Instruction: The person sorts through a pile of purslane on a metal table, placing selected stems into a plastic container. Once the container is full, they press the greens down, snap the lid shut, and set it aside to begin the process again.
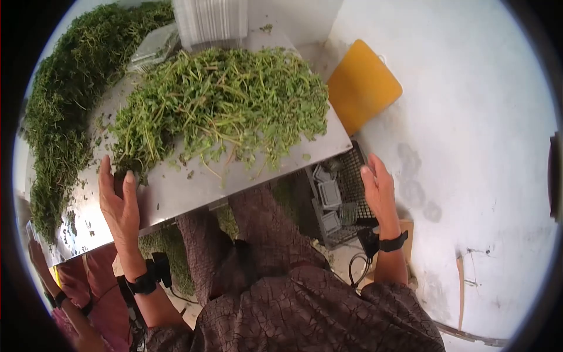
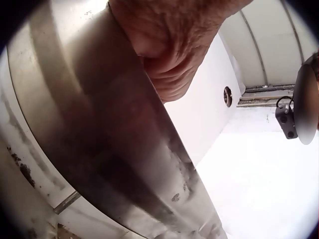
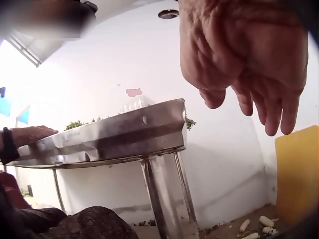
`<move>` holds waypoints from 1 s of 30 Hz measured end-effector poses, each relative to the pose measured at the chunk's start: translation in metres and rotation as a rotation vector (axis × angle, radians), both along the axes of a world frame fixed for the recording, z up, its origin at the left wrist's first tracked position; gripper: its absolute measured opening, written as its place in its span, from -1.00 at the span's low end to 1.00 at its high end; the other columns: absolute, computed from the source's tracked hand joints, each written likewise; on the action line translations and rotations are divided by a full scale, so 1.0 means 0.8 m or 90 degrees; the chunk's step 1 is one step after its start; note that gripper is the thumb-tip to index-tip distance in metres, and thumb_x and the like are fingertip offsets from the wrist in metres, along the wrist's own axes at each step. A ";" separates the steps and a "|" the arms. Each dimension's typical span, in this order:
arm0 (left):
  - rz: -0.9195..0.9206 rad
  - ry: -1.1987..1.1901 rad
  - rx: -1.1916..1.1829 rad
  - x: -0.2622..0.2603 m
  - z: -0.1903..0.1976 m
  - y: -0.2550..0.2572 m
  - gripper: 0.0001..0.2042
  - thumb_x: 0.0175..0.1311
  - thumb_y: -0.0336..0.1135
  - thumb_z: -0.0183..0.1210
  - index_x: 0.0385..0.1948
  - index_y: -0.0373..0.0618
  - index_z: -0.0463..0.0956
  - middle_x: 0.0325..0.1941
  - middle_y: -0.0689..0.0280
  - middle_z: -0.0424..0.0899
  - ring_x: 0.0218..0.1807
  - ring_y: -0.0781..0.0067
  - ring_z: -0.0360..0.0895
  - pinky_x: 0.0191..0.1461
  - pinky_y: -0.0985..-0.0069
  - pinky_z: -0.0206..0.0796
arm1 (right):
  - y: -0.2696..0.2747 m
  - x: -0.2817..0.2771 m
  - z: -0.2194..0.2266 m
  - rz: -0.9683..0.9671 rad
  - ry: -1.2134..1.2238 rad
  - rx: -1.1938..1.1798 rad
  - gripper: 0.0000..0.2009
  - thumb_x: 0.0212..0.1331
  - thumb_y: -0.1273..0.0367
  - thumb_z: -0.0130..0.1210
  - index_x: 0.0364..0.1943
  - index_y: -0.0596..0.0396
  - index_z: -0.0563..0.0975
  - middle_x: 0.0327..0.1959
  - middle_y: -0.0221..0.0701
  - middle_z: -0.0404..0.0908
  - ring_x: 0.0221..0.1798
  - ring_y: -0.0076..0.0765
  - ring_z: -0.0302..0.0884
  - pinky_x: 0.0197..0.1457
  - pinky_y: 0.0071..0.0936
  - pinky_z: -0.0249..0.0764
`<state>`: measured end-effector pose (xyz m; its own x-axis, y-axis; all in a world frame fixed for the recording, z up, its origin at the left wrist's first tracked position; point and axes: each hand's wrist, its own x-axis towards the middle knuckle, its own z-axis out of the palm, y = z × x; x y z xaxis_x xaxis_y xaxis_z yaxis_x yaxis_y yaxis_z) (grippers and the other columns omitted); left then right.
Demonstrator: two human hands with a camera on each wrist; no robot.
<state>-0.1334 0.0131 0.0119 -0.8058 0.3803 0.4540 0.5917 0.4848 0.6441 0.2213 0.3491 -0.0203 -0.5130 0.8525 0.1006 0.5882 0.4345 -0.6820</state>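
A loose heap of green leafy stems (image 1: 229, 105) covers much of the metal table (image 1: 176, 202). My left hand (image 1: 120, 202) is over the table's front edge at the heap's lower left, thumb and fingers apart, with nothing seen in it; in the left wrist view the hand (image 2: 169, 55) is by the metal edge. Off the table's right end, my right hand (image 1: 381, 190) is raised in the air, empty. The right wrist view shows that hand (image 3: 249, 59) with its fingers extended and hanging downward.
A darker green heap (image 1: 64, 117) lines the table's left side. Clear containers (image 1: 214, 20) stand stacked at the back. A crate (image 1: 337, 202) with plastic boxes sits below the right end, near a yellow board (image 1: 363, 85). Another person's arm (image 1: 58, 293) is at lower left.
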 end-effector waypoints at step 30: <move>0.020 0.036 -0.046 0.017 0.011 0.010 -0.46 0.22 -0.23 0.21 0.18 -0.38 0.38 0.34 -0.10 0.37 0.36 -0.10 0.33 0.38 0.15 0.19 | 0.035 -0.250 0.081 0.548 -0.110 0.148 0.09 0.04 -0.12 0.27 0.49 0.10 -0.12 0.53 0.06 -0.17 0.59 0.14 -0.33 0.60 -0.06 -0.24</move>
<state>-0.1199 0.0208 0.0204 -0.7918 0.3885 0.4713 0.6097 0.5479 0.5728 0.0212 0.3774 0.0443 -0.9873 0.1350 0.0839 0.0826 0.8868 -0.4548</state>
